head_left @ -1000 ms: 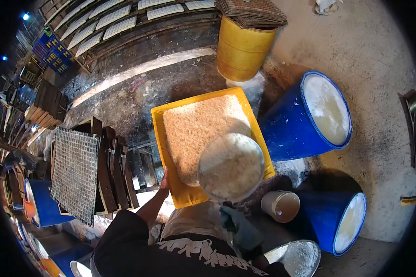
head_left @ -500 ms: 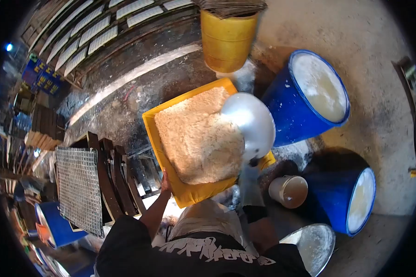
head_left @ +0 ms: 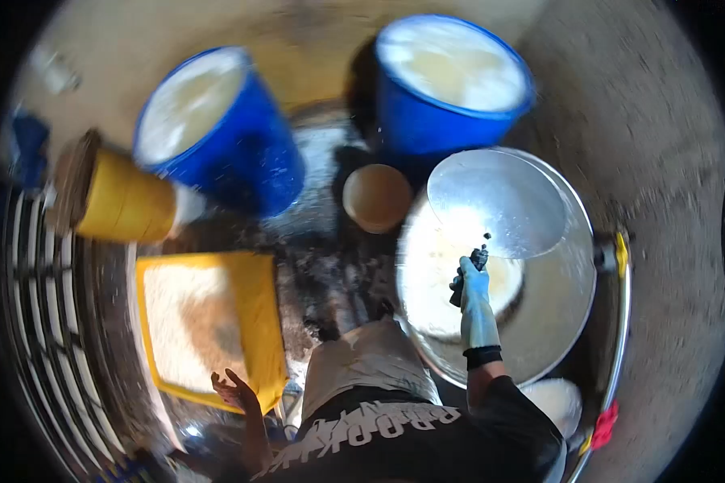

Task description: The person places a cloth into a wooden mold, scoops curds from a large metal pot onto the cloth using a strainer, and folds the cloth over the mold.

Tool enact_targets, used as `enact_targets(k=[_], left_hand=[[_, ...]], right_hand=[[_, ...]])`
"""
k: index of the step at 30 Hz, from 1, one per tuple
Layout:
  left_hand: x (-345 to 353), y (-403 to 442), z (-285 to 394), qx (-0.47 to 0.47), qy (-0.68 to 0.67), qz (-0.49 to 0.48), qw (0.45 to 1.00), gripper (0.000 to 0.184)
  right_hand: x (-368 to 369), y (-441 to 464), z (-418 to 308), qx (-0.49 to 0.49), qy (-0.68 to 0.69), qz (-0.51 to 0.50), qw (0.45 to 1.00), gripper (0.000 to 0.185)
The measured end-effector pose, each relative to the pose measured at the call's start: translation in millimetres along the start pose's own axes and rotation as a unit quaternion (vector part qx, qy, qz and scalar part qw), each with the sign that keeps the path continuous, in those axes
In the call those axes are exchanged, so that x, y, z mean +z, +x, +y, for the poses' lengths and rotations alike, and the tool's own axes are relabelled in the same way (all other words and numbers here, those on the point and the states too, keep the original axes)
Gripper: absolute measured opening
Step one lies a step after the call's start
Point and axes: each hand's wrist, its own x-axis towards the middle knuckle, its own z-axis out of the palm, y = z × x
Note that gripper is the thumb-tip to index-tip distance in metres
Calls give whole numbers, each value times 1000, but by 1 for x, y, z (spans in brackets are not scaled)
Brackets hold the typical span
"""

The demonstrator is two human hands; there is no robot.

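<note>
1. Left hand [head_left: 232,390]: fingers loosely spread at the near edge of the yellow tray [head_left: 259,322]; contact unclear.
2. Gloved right hand [head_left: 477,302]: closed round the dark handle [head_left: 480,258], which points far.
3. Round scoop [head_left: 499,201]: beyond those fingers, over the wide basin [head_left: 557,314].

Gripped by its dark handle in the right fingers [head_left: 467,268]: a wide, round, shiny pan [head_left: 499,205], just beyond them, over a broad metal vat [head_left: 557,318]. In that vat, around and beneath the right fingers, a pale, bright pool [head_left: 431,282]. Close by the left fingers [head_left: 223,386], a squarish yellow tray [head_left: 264,322], filled with a pale mass [head_left: 181,314], partly shaded, with a bare yellow strip along one side.
</note>
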Motion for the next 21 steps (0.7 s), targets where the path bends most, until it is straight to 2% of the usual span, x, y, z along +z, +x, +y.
enact_targets(k=[1, 2, 3, 4, 5, 6, 8, 9, 11, 14, 17, 18, 19, 20, 21], left_hand=[[8, -5, 21, 22, -53, -48, 997, 46], [27, 7, 48, 11, -137, -151, 979, 42], [22, -5, 100, -52, -170, -211, 961, 41], [14, -13, 157, -21, -194, -237, 952, 42], [11, -22, 198, 10, -218, -260, 941, 43], [19, -26, 212, 25, -211, -259, 942, 43], [30, -31, 229, 89, -199, -379, 900, 47], [30, -38, 244, 102, -188, -378, 901, 47], [29, -47, 269, -2, -149, -488, 860, 53], [20, -56, 285, 38, -73, -485, 870, 62], [15, -66, 317, 37, -5, -479, 877, 63], [15, -67, 322, 35, -6, -482, 875, 64], [17, -67, 327, 42, -18, -488, 872, 64], [18, -66, 330, 46, 19, -490, 870, 64], [18, -67, 339, 49, 55, -492, 867, 63]], right_hand=[[-45, 30, 17, 8, 18, 28, 999, 22], [-71, 62, 35, 45, 22, 107, 993, 21], [-111, 88, 54, 79, 33, 171, 982, 21], [-138, 113, 75, 86, 32, 209, 974, 22], [-156, 112, 67, 156, 25, 235, 959, 23], [-174, 126, 79, 154, 38, 255, 954, 24], [-209, 162, 119, 148, 64, 302, 940, 25], [-220, 183, 143, 137, 72, 324, 933, 24], [-230, 220, 195, 114, 72, 363, 922, 22], [-226, 267, 276, 109, 31, 396, 911, 19], [-215, 304, 374, 126, -94, 378, 912, 17], [-202, 311, 409, 89, -187, 377, 903, 18], [-200, 315, 424, 101, -183, 372, 904, 18], [-199, 317, 436, 213, -209, 222, 928, 16], [-195, 316, 444, 316, -226, 64, 919, 15]])
